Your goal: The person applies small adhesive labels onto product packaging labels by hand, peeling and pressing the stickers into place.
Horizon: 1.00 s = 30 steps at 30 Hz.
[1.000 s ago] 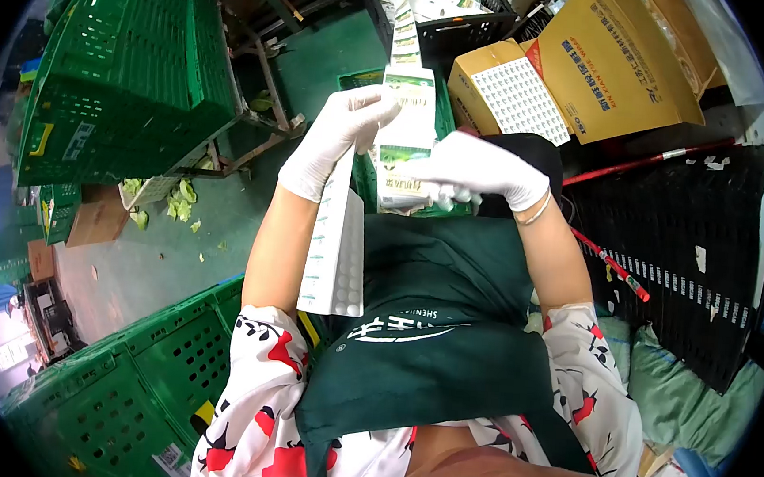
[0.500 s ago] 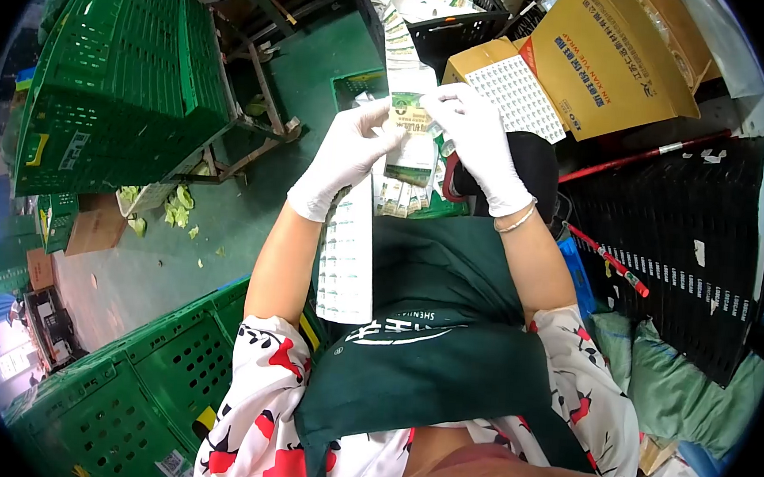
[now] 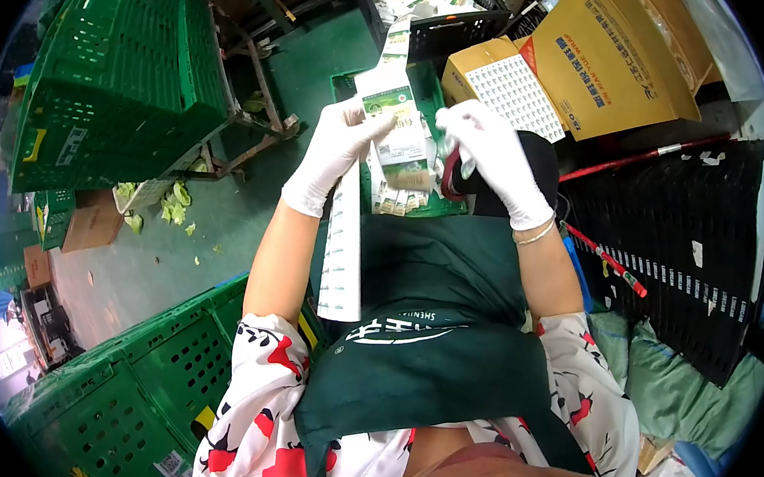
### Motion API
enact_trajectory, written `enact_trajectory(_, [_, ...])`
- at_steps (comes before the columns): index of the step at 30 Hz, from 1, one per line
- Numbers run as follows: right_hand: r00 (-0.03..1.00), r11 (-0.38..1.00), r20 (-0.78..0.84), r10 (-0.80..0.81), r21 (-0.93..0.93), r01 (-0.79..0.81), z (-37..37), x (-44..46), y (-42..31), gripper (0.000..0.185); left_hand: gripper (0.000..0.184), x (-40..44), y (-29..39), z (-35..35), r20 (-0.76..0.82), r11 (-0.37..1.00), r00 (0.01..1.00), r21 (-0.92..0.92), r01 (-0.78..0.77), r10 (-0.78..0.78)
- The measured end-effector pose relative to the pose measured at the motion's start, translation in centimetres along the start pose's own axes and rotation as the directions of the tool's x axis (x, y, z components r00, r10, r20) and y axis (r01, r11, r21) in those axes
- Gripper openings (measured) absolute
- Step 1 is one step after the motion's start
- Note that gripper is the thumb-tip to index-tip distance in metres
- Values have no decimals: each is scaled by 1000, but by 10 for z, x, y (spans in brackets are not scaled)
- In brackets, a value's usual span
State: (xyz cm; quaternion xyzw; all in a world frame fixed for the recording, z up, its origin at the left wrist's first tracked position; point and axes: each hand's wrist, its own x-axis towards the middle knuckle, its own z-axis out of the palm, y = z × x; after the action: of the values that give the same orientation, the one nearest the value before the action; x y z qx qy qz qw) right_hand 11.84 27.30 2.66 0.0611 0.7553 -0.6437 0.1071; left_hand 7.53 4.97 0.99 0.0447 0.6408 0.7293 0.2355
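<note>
Both hands wear white gloves. My left hand [image 3: 340, 138] is closed on a strip of green and white printed labels [image 3: 396, 120], its thumb on the printed face, and a long sticker sheet [image 3: 343, 253] hangs below the same hand. The strip runs up to a black crate [image 3: 454, 29] and its lower end hangs over a green crate [image 3: 344, 83] that holds more labels. Just right of the strip is my right hand [image 3: 486, 148], fingers bent together; whether a small sticker is between them is too blurred to tell.
A cardboard box [image 3: 607, 59] with a white sticker sheet [image 3: 516, 95] is at the upper right. Black crates [image 3: 673, 250] and a red pole [image 3: 611, 259] are at the right. Stacked green crates [image 3: 118, 87] stand at the upper left, another green crate [image 3: 142, 372] at lower left.
My right hand went from low over the strip up to the labels, then moved off to the right. The strip and the hanging sheet shifted and turned in my left hand, which stayed closed.
</note>
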Motion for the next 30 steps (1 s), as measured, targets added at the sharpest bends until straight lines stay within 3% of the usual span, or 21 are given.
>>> enact_trajectory(1, [998, 989, -49, -42, 137, 49, -2, 3, 3, 22, 24, -2, 3, 5, -5, 1000, 1000, 21, -17, 17])
enact_trajectory(2, [989, 983, -98, -115, 133, 127, 1, 7, 6, 21, 25, 3, -6, 5, 40, 995, 999, -95, 1, 3])
enact_trajectory(5, [957, 957, -133, -258, 103, 272, 17, 9, 5, 21, 26, 4, -21, 9, 62, 999, 997, 2, -42, 42])
enact_trajectory(9, [909, 919, -240, -341, -287, 269, 31, 12, 1, 26, 26, 4, -20, 14, 72, 997, 995, 25, -75, 74])
enact_trajectory(12, [850, 876, -299, -434, -360, 320, 27, 11, 5, 22, 27, -2, -12, 11, 93, 998, 994, -7, -56, 57])
enact_trajectory(14, [984, 983, -12, -177, -46, 176, 17, 8, 4, 19, 28, -5, -7, 11, 88, 995, 993, 50, -90, 85])
enact_trajectory(15, [984, 994, 162, -70, 89, 56, 13, 7, 0, 18, 27, -7, 2, 12, 37, 999, 999, -42, -32, 34])
enact_trajectory(19, [938, 996, 344, 44, -88, -14, -1, -5, -2, 16, 30, 2, -1, -10, 23, 999, 999, -12, 38, -38])
enact_trajectory(21, [965, 978, 163, -207, -4, 211, -3, 0, 5, 20, 31, 3, -3, 3, 29, 987, 997, -145, -62, 67])
enact_trajectory(22, [982, 976, 59, -180, 135, 171, -5, 1, 5, 25, 32, 0, 2, 5, 38, 999, 998, 6, -49, 49])
enact_trajectory(23, [976, 956, -23, -217, 196, 217, -4, 3, 3, 25, 35, 2, -5, 6, 79, 999, 996, -11, -46, 47])
enact_trajectory(25, [946, 938, -137, -295, 148, 314, 3, 9, 6, 25, 39, 3, -15, 9, 135, 995, 986, -25, -98, 100])
enact_trajectory(30, [885, 909, -216, -413, -152, 387, 17, 21, 12, 27, 43, 2, -21, 11, 156, 995, 984, -49, -82, 88])
